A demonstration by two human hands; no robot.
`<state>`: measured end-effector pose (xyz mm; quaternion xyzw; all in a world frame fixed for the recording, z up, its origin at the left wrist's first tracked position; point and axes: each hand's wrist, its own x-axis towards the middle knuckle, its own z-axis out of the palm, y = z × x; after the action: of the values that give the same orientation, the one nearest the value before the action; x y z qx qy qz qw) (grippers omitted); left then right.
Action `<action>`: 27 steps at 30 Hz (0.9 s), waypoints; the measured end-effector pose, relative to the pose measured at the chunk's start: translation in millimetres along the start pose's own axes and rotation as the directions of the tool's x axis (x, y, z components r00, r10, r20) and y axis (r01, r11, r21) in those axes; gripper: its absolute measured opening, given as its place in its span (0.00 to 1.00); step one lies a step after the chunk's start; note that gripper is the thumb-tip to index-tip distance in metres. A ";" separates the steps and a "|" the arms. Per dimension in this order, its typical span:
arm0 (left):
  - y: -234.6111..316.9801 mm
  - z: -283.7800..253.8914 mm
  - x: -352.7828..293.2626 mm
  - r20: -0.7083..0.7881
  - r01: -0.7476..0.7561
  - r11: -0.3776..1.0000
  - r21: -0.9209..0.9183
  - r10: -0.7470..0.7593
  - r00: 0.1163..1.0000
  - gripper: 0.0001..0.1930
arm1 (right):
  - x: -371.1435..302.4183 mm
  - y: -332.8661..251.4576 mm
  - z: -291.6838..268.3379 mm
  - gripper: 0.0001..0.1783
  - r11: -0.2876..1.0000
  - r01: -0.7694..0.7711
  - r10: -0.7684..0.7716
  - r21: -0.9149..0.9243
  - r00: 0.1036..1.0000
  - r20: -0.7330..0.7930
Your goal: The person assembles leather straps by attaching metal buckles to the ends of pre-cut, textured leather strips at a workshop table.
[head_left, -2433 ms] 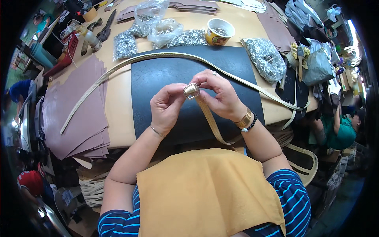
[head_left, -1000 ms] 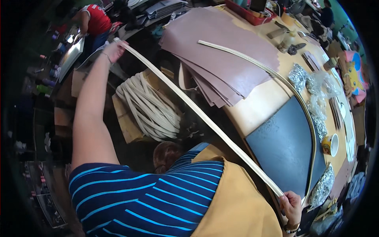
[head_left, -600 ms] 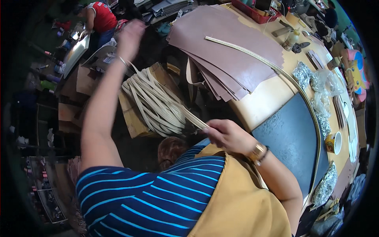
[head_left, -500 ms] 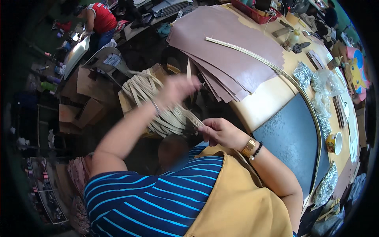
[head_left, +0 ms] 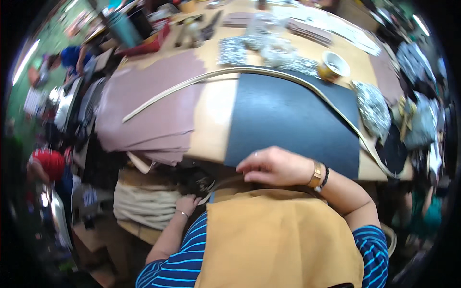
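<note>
My left hand [head_left: 188,205] is low beside a bundle of cream-coloured straps [head_left: 144,204] below the table's front edge. Its fingers are small and blurred, and a thin pale strip [head_left: 207,196] shows right by them. My right hand [head_left: 272,165] hovers at the near edge of a black mat [head_left: 293,120], fingers loosely bent and apart, with nothing visible in them. A long cream braided strap [head_left: 230,70] arcs over the table, from a stack of mauve leather sheets [head_left: 149,101] across the mat to the right-hand edge.
Silvery plastic packets [head_left: 372,108] and a yellow-and-white cup [head_left: 332,67] stand beyond the mat. A red basket [head_left: 149,43] is at the far left. Cardboard boxes [head_left: 93,235] lie on the floor at left. A person in red [head_left: 47,165] is at the left side.
My view has swung right toward the table. The right hand has left the strap end by the bundle and come over the mat's edge. The left hand has moved down beside the bundle.
</note>
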<state>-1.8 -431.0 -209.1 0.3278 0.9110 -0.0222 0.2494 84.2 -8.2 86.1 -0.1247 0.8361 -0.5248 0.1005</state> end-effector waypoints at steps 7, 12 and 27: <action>-52.7 89.4 42.9 -0.078 -0.048 0.902 0.428 0.090 0.993 0.16 | -89.7 104.5 -118.2 0.11 0.546 -0.640 -0.295 -0.540 0.457 -0.839; 60.0 -72.4 53.7 0.143 -0.033 0.962 0.273 -0.007 0.990 0.10 | -112.1 118.1 -104.4 0.10 0.638 -0.632 -0.055 -0.440 0.533 -0.845; 267.4 -265.6 87.9 -0.421 -0.700 0.468 -0.539 0.569 0.706 0.06 | -114.3 59.4 -24.8 0.13 0.934 -0.337 0.222 -0.123 0.813 -0.539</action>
<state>-14.0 -115.7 15.0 0.5315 0.6848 0.4288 0.2542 179.1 73.6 47.4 0.1355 0.8922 -0.4258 -0.0650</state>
